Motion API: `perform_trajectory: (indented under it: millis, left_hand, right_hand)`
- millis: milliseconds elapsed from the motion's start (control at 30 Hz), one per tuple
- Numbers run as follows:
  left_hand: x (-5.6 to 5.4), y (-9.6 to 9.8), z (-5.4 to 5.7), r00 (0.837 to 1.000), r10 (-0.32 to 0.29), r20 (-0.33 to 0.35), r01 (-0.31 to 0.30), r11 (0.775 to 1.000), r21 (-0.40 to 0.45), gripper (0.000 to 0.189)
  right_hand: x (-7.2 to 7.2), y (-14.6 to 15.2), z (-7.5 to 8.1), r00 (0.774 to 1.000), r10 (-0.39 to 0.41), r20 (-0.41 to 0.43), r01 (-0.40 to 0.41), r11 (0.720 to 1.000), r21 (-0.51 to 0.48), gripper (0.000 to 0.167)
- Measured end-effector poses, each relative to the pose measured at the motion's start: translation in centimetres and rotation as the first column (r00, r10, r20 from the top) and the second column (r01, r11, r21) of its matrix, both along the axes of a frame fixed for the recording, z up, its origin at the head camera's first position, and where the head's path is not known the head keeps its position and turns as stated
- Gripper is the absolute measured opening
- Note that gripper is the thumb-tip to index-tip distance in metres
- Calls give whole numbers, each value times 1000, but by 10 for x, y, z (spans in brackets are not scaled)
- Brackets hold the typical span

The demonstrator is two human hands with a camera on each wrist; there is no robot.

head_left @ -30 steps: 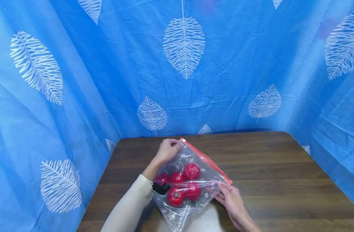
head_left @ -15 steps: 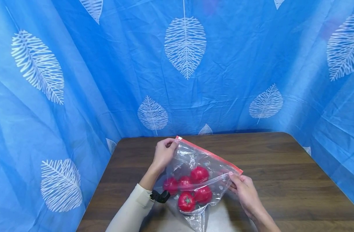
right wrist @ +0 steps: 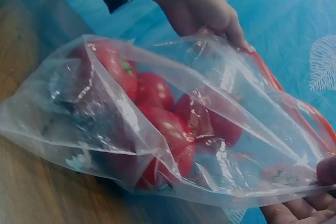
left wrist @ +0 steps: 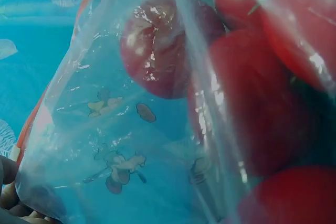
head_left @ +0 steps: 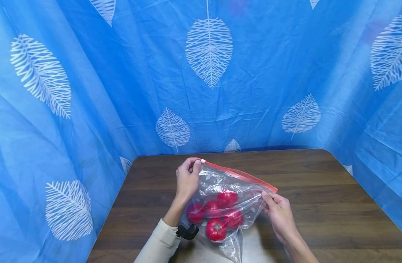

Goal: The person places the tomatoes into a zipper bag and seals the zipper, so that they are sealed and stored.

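Observation:
A clear plastic zip bag (head_left: 217, 179) with a red zip strip (head_left: 253, 179) along its top hangs between both hands. Inside lie several red tomatoes (head_left: 215, 230), gathered in the lower part; in the right wrist view, tomatoes (right wrist: 165, 135) press against the film. My left hand (head_left: 188, 179) pinches the upper left corner, beside a white slider (head_left: 202, 160). The right hand (head_left: 280, 213) pinches the film just below the strip's right end, thumb in front. Midway along, the strip's two red edges stand slightly apart. Close up, the left wrist view shows tomatoes (left wrist: 252, 98) behind film.
Below is a brown wood-grain table (head_left: 319, 204), with a pale bright patch (head_left: 257, 244) under the bag. A blue curtain (head_left: 253, 73) with white leaf prints surrounds it at the back and sides. A black strap (head_left: 188, 232) is on the left wrist.
The right hand has moved right and slightly up, stretching the bag's top wider. The tomatoes have shifted right with the bag. The strip's edges, close together half a second ago, now show a gap.

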State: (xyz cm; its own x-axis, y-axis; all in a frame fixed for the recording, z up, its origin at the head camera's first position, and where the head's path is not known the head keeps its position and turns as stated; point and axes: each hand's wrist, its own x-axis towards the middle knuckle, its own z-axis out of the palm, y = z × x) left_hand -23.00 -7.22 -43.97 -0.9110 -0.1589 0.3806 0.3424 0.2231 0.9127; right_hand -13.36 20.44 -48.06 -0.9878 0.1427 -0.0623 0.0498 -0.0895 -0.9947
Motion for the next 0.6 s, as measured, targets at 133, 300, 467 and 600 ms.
perform_trajectory:
  millis: [133,300,467,600]
  left_hand:
    - [1,2,-2,1000,-13,-12,13,1000,-7,14]
    - [4,6,-2,999,-42,-32,41,999,-21,12]
    - [5,8,-4,997,-53,-56,52,999,-16,11]
    - [8,10,-6,997,-52,-61,52,999,-16,11]
  right_hand:
    - [-2,8,3,1000,19,0,-19,1000,17,46]
    - [-7,17,16,996,-67,-62,76,986,151,43]
    - [-17,15,30,927,-205,-313,335,826,452,34]
    - [-28,3,40,816,-173,-552,507,672,540,36]
